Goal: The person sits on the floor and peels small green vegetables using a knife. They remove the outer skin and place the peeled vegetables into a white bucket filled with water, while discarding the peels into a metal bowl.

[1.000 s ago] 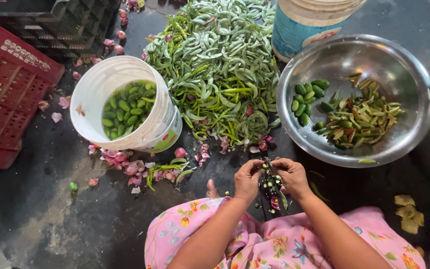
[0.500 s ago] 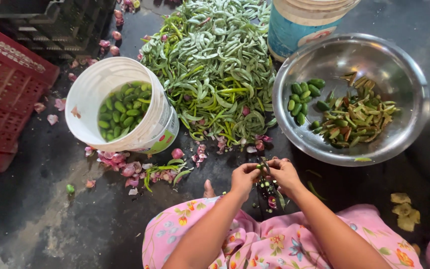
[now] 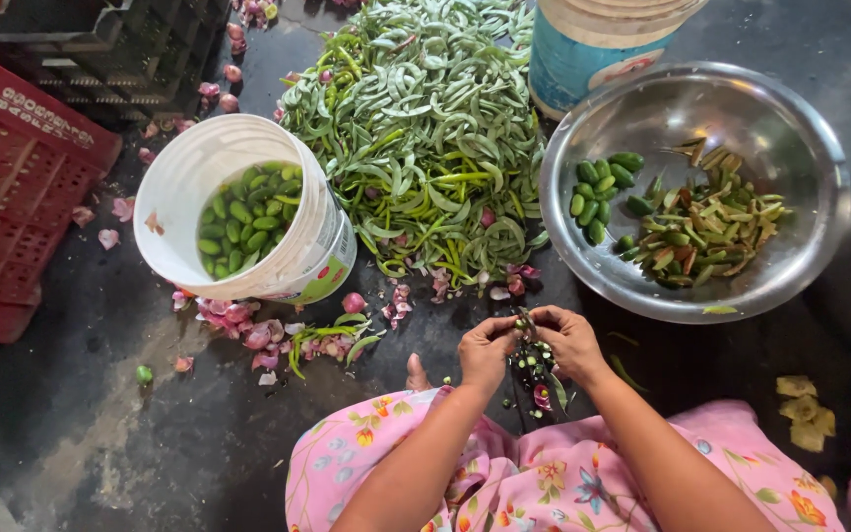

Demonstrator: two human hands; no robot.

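Your left hand [image 3: 488, 347] and your right hand [image 3: 568, 340] sit close together just above your pink lap, fingers pinched shut on one small green pod [image 3: 525, 322], between the big heap of pods [image 3: 425, 128] and the pile of scraps [image 3: 536, 369].

I see the pod heap [image 3: 425, 138] between the bucket [image 3: 238, 212] on the left and the bowl [image 3: 800, 177] on the right.

left hand [image 3: 486, 347] | right hand [image 3: 568, 340] | fingers pinched together (forearms converging)
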